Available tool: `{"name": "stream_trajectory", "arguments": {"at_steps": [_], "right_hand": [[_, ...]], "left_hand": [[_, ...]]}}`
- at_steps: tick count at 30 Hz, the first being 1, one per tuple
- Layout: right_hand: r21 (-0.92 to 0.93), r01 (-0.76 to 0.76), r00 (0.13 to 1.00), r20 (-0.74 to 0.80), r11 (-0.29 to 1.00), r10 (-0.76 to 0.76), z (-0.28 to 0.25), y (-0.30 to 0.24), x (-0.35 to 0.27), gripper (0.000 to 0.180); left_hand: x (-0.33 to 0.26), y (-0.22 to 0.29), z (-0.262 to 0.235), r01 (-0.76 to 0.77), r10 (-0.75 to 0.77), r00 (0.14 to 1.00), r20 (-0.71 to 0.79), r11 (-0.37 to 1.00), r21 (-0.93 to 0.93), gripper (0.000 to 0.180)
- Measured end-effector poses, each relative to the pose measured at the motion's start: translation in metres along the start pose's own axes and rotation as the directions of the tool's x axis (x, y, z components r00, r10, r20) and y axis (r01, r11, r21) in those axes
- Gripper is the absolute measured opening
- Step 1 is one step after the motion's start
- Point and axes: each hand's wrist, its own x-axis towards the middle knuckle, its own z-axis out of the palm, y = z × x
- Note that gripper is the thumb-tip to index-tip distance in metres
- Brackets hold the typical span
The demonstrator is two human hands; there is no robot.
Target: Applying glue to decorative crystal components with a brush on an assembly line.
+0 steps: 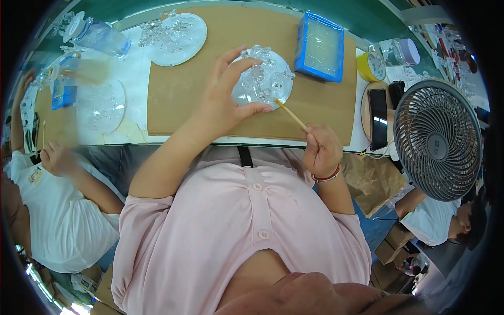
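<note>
Left hand grips the round clear glass disc carrying small glass figurines, on the brown cardboard sheet on the worktop. Right hand pinches a thin wooden stick, tip at the disc's edge. Blue-rimmed rectangular tray of clear liquid sits just beyond; grey fan right.

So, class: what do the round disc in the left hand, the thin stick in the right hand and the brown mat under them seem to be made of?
Round disc: probably clear glass or acrylic with a mirror-like base; it is see-through, glossy and glints.
Thin stick: looks like bamboo or wood, pale tan and matt.
Brown mat: likely cardboard, flat, dull brown, with cut straight edges.
</note>
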Motion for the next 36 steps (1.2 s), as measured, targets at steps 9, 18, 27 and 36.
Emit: {"name": "stream_trajectory", "arguments": {"at_steps": [9,18,27,36], "right_hand": [[-0.073,-0.04,0.998,-0.056,0.997,0.036,-0.008,0.008,-0.002,0.005],[0.011,0.01,0.998,0.065,1.0,-0.011,-0.003,-0.016,-0.005,0.008],[0.048,0.068,0.997,0.024,0.997,-0.069,0.015,-0.01,0.008,0.009],[0.06,0.047,0.998,0.046,0.997,-0.05,0.008,-0.008,0.014,0.007]], "left_hand": [[-0.005,0.008,0.013,-0.025,0.027,0.996,-0.082,0.999,0.028,0.074],[0.022,-0.006,-0.029,-0.088,0.066,0.976,0.206,0.991,0.098,0.035],[0.0,0.003,-0.032,-0.092,0.082,0.995,0.064,0.98,0.176,0.018],[-0.006,0.007,-0.03,-0.054,0.056,0.998,-0.015,0.986,0.157,0.016]]}}
